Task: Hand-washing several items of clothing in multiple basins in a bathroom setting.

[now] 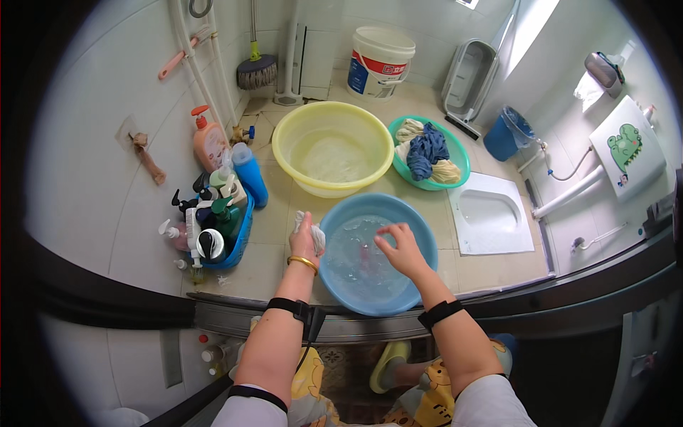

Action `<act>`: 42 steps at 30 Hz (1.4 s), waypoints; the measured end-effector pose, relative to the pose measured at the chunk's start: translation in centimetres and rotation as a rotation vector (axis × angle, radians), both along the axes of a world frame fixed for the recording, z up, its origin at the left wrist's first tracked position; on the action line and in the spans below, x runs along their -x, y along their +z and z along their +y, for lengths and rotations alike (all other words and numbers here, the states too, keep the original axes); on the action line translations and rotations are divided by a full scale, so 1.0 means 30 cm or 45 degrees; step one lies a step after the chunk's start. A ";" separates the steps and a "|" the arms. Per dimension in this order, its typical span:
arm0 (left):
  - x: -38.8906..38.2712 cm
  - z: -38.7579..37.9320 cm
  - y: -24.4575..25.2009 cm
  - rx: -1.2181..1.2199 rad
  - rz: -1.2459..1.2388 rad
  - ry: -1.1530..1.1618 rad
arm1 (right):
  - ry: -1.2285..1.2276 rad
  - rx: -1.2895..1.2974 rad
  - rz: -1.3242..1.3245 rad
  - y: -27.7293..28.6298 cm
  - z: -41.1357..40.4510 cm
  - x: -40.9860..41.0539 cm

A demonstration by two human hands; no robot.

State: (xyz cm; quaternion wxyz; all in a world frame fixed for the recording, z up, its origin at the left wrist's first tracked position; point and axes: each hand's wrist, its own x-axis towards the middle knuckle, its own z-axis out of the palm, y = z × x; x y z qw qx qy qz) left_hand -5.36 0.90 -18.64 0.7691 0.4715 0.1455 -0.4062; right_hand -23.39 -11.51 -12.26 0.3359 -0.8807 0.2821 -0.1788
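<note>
My left hand (305, 241) is closed around a small wadded white cloth (318, 238) at the left rim of a blue plastic basin (327, 277). Water (352, 288) fills much of that basin, and something pinkish-red shows blurred in its middle. Over the basin's right side hovers my right hand (401, 248), fingers bent and apart, with nothing seen in it. Behind stands a larger yellow basin (283, 160) with clear water in it. To its right, a green basin (463, 160) holds a bunched blue cloth (428, 151) and cream-coloured cloths (446, 172).
At left, a blue basket (243, 240) is packed with pump bottles beside a blue bottle (251, 173). A squat toilet (493, 213) lies to the right, near a blue bin (507, 136). A white bucket (380, 64) and a broom (257, 72) stand behind. A raised door sill (240, 320) runs in front.
</note>
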 end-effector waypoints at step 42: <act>-0.069 0.099 0.060 -0.011 -0.433 -0.456 | -1.408 -1.660 -0.893 -0.323 -0.162 0.581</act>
